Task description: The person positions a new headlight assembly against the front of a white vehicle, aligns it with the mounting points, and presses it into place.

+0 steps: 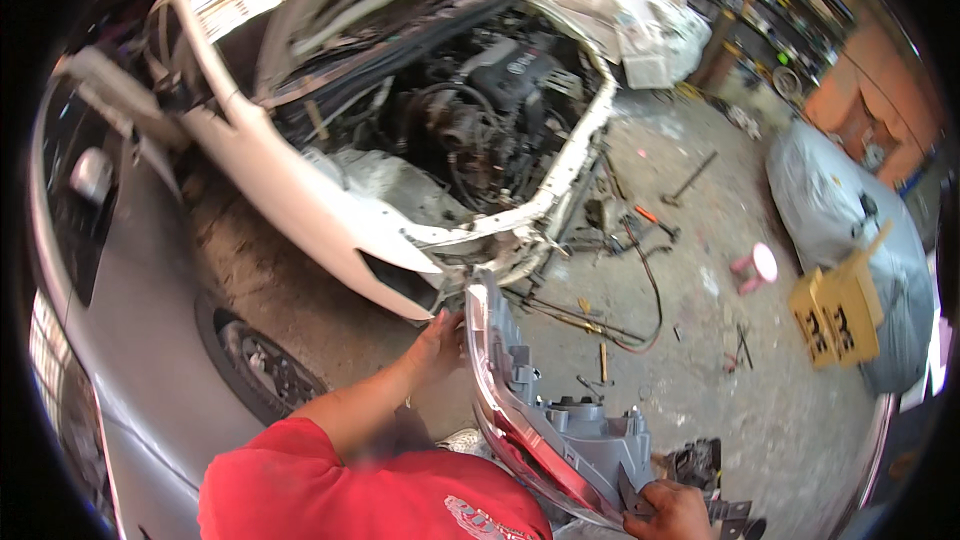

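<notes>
A car headlight assembly (pixel 595 440) with a grey plastic back and a clear and red-tinted lens slants across the space in front of my red shirt. My left hand (pixel 437 345) is closed against its upper, narrow end; the lens edge partly hides the fingers. At the lower right end, my right hand (pixel 670 510) grips a dark tab of the housing. Just beyond the headlight's upper end is the front corner of a white car (pixel 350 250), its hood raised and its engine (pixel 490 80) exposed. The car's front end is stripped to the frame.
A dark grey car (pixel 150 340) stands close on my left. Hoses and tools, including an orange-handled hammer (pixel 655 222), lie on the concrete floor (pixel 700 330). A pink and white container (pixel 755 268), a yellow cardboard box (pixel 835 315) and a grey-covered bulky object (pixel 830 190) stand at right.
</notes>
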A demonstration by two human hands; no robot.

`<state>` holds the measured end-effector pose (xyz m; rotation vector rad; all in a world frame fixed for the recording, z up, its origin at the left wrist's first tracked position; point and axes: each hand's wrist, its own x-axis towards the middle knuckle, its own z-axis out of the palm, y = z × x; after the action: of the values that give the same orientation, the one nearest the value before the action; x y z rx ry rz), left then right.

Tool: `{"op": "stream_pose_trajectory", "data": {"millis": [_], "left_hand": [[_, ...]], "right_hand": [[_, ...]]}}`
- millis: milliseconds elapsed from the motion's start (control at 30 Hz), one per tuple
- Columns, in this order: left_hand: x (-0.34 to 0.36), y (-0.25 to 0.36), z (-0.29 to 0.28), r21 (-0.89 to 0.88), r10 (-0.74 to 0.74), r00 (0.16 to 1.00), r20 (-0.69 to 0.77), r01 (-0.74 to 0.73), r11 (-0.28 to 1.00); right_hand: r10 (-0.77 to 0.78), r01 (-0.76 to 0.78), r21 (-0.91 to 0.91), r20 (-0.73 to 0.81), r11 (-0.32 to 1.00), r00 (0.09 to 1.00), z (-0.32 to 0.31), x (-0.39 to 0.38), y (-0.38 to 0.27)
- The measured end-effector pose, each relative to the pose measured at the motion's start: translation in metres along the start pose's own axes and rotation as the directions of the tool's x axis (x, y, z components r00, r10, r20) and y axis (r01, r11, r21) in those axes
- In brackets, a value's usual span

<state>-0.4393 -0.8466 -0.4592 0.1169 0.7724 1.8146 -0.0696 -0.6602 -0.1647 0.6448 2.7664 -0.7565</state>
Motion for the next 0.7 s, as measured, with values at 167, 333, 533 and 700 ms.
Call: {"op": "stream_pose_trajectory", "data": {"millis": [167,333,533,700], "left_hand": [[-0.063,0.035,-0.003,0.058,0.125,0.988,-0.094,-0.120,0.991],[-0.101,0.020,-0.064,0.014,0.314,0.862,-0.398,-0.337,0.942],[-0.091,0.028,-0.102,0.063,0.348,0.680,-0.646,-0.406,0.912],[-0.058,0.044,-0.115,0.243,0.334,0.480,-0.811,-0.243,0.939]], "right_hand": [[-0.197,0.194,-0.182,0.005,0.964,0.980,-0.029,0.043,-0.036],[-0.381,0.378,-0.256,0.041,0.890,0.924,-0.009,0.129,-0.015],[-0.382,0.387,-0.256,0.072,0.886,0.921,0.029,0.257,-0.005],[-0.315,0.334,-0.176,0.126,0.926,0.941,0.075,0.349,0.045]]}}
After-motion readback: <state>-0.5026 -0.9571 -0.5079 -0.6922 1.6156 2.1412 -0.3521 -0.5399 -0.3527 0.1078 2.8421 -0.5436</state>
